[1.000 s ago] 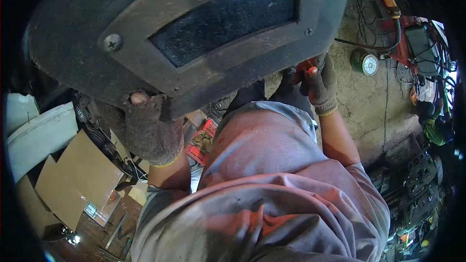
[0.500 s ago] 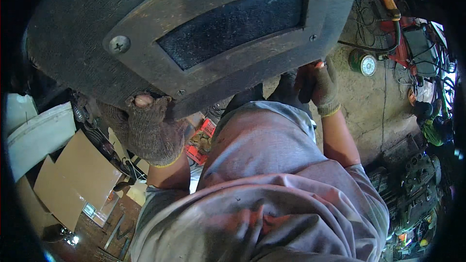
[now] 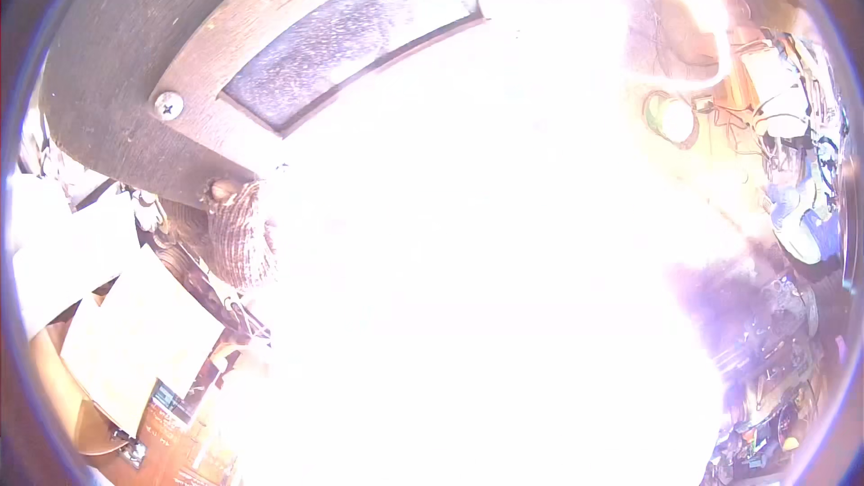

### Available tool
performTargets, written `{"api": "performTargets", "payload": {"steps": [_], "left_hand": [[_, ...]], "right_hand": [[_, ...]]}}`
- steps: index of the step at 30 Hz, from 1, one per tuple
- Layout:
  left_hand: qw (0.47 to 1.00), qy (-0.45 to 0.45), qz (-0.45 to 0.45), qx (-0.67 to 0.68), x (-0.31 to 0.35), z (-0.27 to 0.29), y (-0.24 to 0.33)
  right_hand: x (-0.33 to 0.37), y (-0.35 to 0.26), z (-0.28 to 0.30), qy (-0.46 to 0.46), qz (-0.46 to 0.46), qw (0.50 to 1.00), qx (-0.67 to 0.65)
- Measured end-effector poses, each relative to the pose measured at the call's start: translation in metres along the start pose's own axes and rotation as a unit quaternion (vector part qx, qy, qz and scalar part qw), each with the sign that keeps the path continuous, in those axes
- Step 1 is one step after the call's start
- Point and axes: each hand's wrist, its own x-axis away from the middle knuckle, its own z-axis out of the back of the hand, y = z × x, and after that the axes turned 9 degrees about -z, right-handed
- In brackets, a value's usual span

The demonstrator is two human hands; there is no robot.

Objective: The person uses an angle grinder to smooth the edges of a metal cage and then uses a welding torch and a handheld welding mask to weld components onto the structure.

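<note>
The dark face shield [image 3: 108, 81] fills the upper left, its lower edge held in the gloved left hand [image 3: 241, 236], thumb tip showing; it looks stiff and fairly light, its window [image 3: 333, 49] probably brittle, so the lower edge seems the safer hold; glare hides the right hand, whose grip I cannot tell

My left hand [image 3: 243, 238] gloved, raised at my left, clasped in grip, 1 bare thumb tip [image 3: 222, 190] uppermost. Left wrist, 2 forearms, right hand lost in white glare.
</note>
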Motion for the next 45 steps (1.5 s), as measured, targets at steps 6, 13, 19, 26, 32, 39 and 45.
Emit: {"api": "performTargets", "payload": {"steps": [6,13,19,26,32,39,45], "left_hand": [[0.998,-0.007,0.013,-0.057,-0.001,0.001,-0.016],[0.992,0.001,0.086,-0.093,-0.003,0.012,-0.049],[0.938,0.111,0.275,0.178,-0.001,0.005,-0.047],[0.959,0.058,0.255,0.106,0.012,-0.001,-0.04],[0.997,0.01,0.07,0.032,0.017,0.0,-0.028],[0.999,0.005,0.032,0.01,0.011,0.002,-0.007],[0.998,0.016,0.043,0.031,0.01,0.003,0.005]], "right_hand": [[-0.003,0.013,0.004,0.036,0.045,0.997,0.048],[-0.002,0.017,0.011,0.036,0.022,0.993,0.111],[-0.007,0.032,0.024,0.034,0.067,0.98,0.182],[-0.005,0.021,0.011,0.026,0.085,0.984,0.155],[-0.007,0.025,0.005,-0.009,0.017,0.999,0.028],[-0.002,0.007,-0.007,-0.009,0.071,0.991,0.113],[-0.004,0.009,-0.013,-0.02,0.095,0.994,0.057]]}}
